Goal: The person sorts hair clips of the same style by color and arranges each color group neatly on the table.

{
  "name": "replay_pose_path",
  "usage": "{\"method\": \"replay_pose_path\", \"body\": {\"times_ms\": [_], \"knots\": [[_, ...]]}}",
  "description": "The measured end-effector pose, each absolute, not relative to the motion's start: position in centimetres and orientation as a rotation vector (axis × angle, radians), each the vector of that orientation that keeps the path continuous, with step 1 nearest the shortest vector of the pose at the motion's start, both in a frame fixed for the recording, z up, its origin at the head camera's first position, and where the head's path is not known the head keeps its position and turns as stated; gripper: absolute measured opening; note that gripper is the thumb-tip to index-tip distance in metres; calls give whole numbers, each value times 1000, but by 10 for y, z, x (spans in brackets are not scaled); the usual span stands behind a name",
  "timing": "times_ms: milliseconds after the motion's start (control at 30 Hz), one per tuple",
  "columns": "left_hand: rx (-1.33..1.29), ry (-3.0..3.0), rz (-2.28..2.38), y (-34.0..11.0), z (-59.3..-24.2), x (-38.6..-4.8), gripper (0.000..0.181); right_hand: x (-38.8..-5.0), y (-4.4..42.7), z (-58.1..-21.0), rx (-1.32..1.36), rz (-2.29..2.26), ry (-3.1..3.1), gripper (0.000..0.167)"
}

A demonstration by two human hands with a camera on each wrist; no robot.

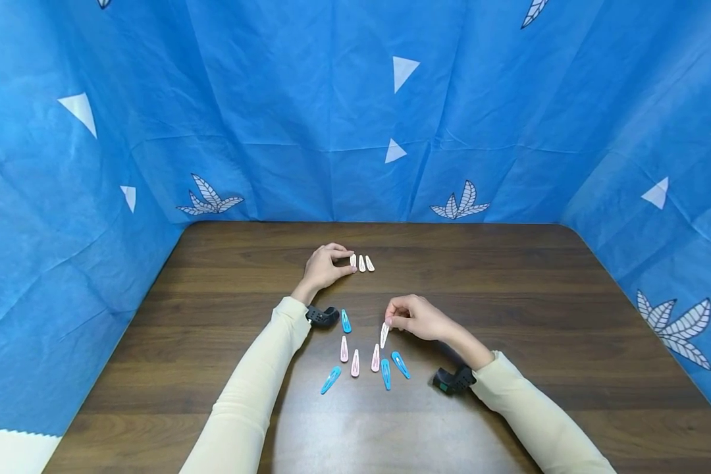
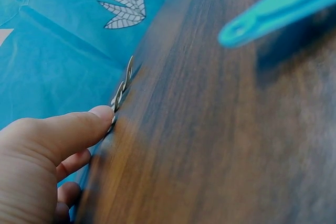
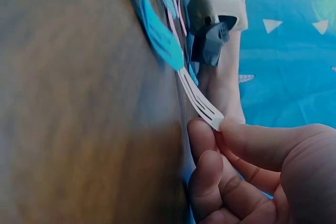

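Far up the table my left hand (image 1: 324,266) holds a white snap hair clip (image 1: 353,261) by its two ends, between thumb and forefinger. Just right of it lie two more white hair clips, a middle one (image 1: 361,263) and an outer one (image 1: 370,263). Nearer me, my right hand (image 1: 417,317) pinches another white hair clip (image 3: 199,99) by one end, its other end pointing towards me. Below that clip lie a pink hair clip (image 1: 376,358) and two blue ones, one upright in view (image 1: 386,374) and one slanted (image 1: 399,365).
Left of these lie two pink clips, one higher (image 1: 344,349) and one lower (image 1: 355,363). A blue clip (image 1: 346,321) lies by the left wrist's black camera (image 1: 322,316), another (image 1: 330,380) nearer me. Blue cloth (image 1: 332,131) hangs around the brown wooden table (image 1: 509,276).
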State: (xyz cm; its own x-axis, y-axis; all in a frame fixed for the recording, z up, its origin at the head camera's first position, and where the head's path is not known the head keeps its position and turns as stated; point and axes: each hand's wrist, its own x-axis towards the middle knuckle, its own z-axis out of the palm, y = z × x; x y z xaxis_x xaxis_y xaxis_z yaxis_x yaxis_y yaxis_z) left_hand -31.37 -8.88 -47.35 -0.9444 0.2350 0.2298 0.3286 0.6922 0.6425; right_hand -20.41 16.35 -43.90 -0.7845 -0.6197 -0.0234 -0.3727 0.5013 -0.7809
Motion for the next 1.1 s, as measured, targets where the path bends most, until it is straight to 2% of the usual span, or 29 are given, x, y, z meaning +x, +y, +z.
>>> {"method": "replay_pose_path", "body": {"times_ms": [333,633,1100], "knots": [[-467,-2760,-1096,-89,-473,-314,43,-227,171,-434,-762,-1231,2578,10],[-465,-2769,-1101,-89,-472,-313,44,-267,173,-424,-640,-1233,2754,10],[-441,-2796,-1078,-86,-471,-312,44,-317,161,-409,-608,-1261,2795,10]]}}
